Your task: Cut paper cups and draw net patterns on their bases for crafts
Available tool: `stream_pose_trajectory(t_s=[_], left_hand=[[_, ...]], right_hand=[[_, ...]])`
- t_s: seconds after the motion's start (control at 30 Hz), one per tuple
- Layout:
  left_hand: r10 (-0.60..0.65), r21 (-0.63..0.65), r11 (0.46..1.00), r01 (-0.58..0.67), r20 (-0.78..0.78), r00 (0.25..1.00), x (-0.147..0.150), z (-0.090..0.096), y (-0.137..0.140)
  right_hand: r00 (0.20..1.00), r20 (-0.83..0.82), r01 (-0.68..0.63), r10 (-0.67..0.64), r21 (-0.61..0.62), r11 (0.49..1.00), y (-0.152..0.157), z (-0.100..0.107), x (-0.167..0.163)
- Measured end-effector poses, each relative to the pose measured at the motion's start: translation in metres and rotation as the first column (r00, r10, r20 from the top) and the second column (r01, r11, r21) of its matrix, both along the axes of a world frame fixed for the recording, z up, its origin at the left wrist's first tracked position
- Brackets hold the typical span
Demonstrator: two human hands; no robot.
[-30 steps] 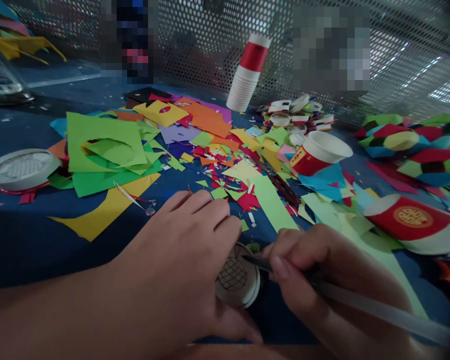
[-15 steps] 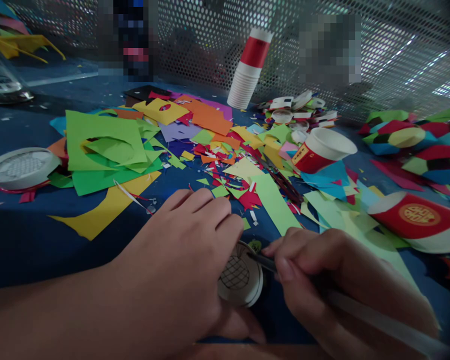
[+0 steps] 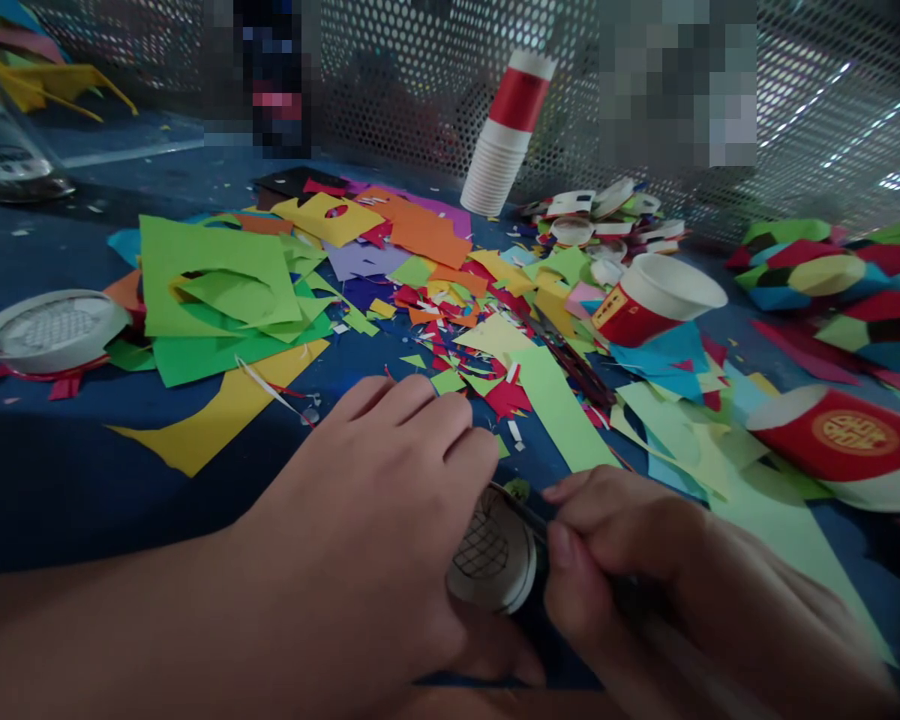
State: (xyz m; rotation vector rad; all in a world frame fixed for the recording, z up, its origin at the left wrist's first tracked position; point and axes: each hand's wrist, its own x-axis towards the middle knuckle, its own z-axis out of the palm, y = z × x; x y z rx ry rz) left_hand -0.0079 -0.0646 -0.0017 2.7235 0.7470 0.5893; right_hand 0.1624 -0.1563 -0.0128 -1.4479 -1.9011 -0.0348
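Note:
My left hand (image 3: 397, 500) is closed around a small round white paper piece, like a cup bottom (image 3: 514, 570), close to the table's front edge. On its face is a dark line drawing of a crosshatched oval, partly covered by my fingers. In my right hand (image 3: 637, 560) a dark pen (image 3: 526, 512) is pinched, its tip at the upper rim of the round piece. Just behind that rim lies a small green bit (image 3: 518, 489). Most of the pen's shaft is hidden or dim under my right hand.
Coloured paper scraps (image 3: 427, 235) cover the blue table. Scissors (image 3: 570, 360) lie among them. A tall cup stack (image 3: 506, 135), cut cup rings (image 3: 607, 215), an upright cup (image 3: 660, 300) and a tipped cup (image 3: 847, 445) are around. At left are a glass (image 3: 7, 160) and a white cup bottom (image 3: 52, 330).
The pen has tilted and its tip has shifted up along the rim of the round piece. The whole view has slid slightly; my left hand keeps its hold.

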Motion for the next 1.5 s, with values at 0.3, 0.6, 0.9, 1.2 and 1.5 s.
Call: stream_pose_trajectory(t_s=[0.3,0.6,0.9,1.2,1.5], left_hand=[[-0.005,0.037,0.999,0.005,0.008,1.000,-0.002,-0.002,-0.002],[-0.017,0.025,1.000,0.017,-0.004,1.000,-0.001,-0.002,0.000],[0.001,0.060,0.998,-0.004,0.047,0.999,0.000,-0.005,-0.001],[0.010,0.085,0.996,-0.015,0.067,0.998,0.000,-0.010,0.001],[0.004,0.106,0.994,-0.010,0.051,0.999,0.002,-0.009,0.001]], right_hand=[[0.994,0.058,-0.091,0.091,0.000,0.996,0.004,0.001,0.005],[0.987,0.080,-0.126,0.137,-0.127,0.984,0.006,0.015,0.011],[0.979,0.120,-0.158,0.162,-0.043,0.987,0.008,0.014,0.009],[0.917,-0.378,-0.223,0.129,-0.218,0.950,0.018,0.014,0.017],[0.909,-0.416,-0.167,0.035,-0.285,0.944,0.022,0.006,0.017]])
